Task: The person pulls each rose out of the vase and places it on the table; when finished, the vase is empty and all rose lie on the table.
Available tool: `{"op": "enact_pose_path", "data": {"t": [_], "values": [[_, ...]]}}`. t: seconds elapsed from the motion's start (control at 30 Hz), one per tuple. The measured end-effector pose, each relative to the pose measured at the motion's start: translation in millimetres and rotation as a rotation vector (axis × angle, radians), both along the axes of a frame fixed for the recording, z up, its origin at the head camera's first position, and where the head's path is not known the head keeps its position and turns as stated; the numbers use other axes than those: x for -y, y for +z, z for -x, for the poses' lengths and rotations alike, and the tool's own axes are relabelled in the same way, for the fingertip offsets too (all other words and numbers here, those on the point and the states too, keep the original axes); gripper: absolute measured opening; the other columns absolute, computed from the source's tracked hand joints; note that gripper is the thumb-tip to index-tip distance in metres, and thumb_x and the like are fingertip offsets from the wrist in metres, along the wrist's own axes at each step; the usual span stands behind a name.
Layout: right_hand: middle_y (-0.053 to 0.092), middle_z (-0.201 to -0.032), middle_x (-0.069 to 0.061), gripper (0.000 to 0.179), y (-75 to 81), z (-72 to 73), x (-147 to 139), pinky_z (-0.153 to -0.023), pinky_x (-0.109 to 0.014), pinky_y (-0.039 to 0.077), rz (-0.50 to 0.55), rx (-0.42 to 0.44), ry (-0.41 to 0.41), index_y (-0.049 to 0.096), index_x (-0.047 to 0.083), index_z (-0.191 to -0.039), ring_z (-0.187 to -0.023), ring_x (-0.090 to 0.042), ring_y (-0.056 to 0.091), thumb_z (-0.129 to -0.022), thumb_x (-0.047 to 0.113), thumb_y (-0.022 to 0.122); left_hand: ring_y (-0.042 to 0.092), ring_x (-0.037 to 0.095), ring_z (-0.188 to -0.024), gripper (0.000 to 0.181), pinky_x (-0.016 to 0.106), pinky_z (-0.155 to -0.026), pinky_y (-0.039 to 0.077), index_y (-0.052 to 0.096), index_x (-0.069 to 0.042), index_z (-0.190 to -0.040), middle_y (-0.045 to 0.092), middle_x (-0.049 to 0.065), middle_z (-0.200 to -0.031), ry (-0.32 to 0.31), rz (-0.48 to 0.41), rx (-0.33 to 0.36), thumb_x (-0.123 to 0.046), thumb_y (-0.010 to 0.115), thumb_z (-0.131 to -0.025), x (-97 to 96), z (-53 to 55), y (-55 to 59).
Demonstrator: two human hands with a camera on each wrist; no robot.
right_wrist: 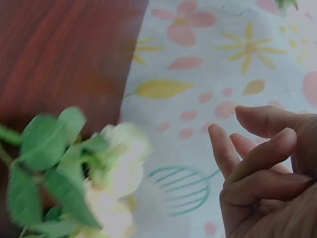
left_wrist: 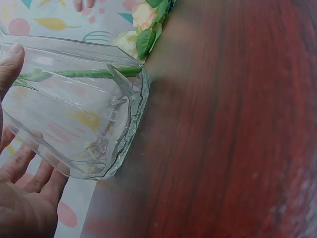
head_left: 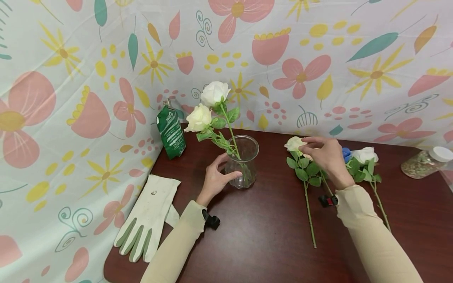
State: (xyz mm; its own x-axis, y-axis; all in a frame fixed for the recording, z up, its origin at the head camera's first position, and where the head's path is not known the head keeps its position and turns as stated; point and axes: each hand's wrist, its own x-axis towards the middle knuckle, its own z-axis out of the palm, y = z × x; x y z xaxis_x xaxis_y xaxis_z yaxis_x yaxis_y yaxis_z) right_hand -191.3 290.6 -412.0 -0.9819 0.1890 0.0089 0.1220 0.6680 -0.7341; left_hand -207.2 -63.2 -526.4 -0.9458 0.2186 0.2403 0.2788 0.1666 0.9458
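Observation:
A clear glass vase (head_left: 249, 151) stands on the dark table, holding a white rose (head_left: 215, 93) and a cream rose (head_left: 199, 118) that lean left. Around the vase's lower left side, my left hand (head_left: 216, 177) grips it, thumb in front and fingers behind. The left wrist view shows a green stem (left_wrist: 94, 74) inside the glass (left_wrist: 64, 114). My right hand (head_left: 323, 155) hovers by a cream rose (head_left: 294, 144) lying on the table. Its fingers are loosely bent and hold nothing in the right wrist view, apart from the pale blooms (right_wrist: 121, 163). A peach bloom is partly hidden.
Right of my right hand lie a white rose (head_left: 364, 155) and a partly hidden blue flower (head_left: 346, 154). A white-lidded jar (head_left: 421, 164) lies tilted at the far right. White-and-green gloves (head_left: 150, 212) and a green bag (head_left: 171, 133) are on the left. Patterned cloth (head_left: 269, 78) hangs behind.

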Motion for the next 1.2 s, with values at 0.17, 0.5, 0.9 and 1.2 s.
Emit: {"op": "enact_pose_path", "data": {"t": [0.17, 0.5, 0.9, 1.2], "values": [[0.079, -0.094, 0.020, 0.039, 14.3, -1.9, 21, -0.065, -0.021, 0.052, 0.057, -0.048, 0.022, 0.080, 0.018, -0.132, -0.085, 0.003, 0.063, -0.099, 0.038, 0.081, 0.062, 0.036, -0.143, 0.072, 0.051, -0.121, 0.055, 0.063, -0.015, -0.152, 0.067, 0.014, -0.151, 0.006, 0.001, 0.000, -0.014, 0.094, -0.087, 0.1, -0.4, -0.7], [0.085, -0.109, -0.015, 0.034, 36.1, -4.2, 69, -0.064, -0.019, 0.057, 0.147, -0.156, 0.162, 0.081, 0.012, -0.129, -0.075, 0.009, 0.070, -0.099, 0.027, 0.083, 0.062, 0.035, -0.142, 0.072, 0.052, -0.121, 0.055, 0.064, -0.016, -0.152, 0.068, 0.012, -0.150, 0.012, -0.003, -0.004, -0.014, 0.094, -0.087, 0.7, 0.1, -2.4], [0.085, -0.110, -0.015, 0.031, 52.8, 15.2, 122, -0.066, -0.025, 0.052, 0.124, -0.167, 0.285, 0.081, 0.016, -0.130, -0.091, -0.020, 0.078, -0.100, 0.023, 0.081, 0.062, 0.034, -0.142, 0.071, 0.055, -0.121, 0.054, 0.063, -0.018, -0.153, 0.067, 0.011, -0.151, 0.004, 0.001, 0.000, -0.018, 0.093, -0.089, 1.3, 0.6, -1.9], [0.085, -0.112, -0.013, 0.031, 53.3, 31.4, 153, -0.078, -0.036, 0.063, 0.130, -0.145, 0.336, 0.080, 0.013, -0.131, -0.099, -0.031, 0.081, -0.101, 0.021, 0.080, 0.062, 0.032, -0.143, 0.075, 0.052, -0.123, 0.053, 0.061, -0.018, -0.155, 0.066, 0.009, -0.153, -0.009, 0.009, 0.018, -0.032, 0.094, -0.089, 2.3, 1.7, -2.0]]}}
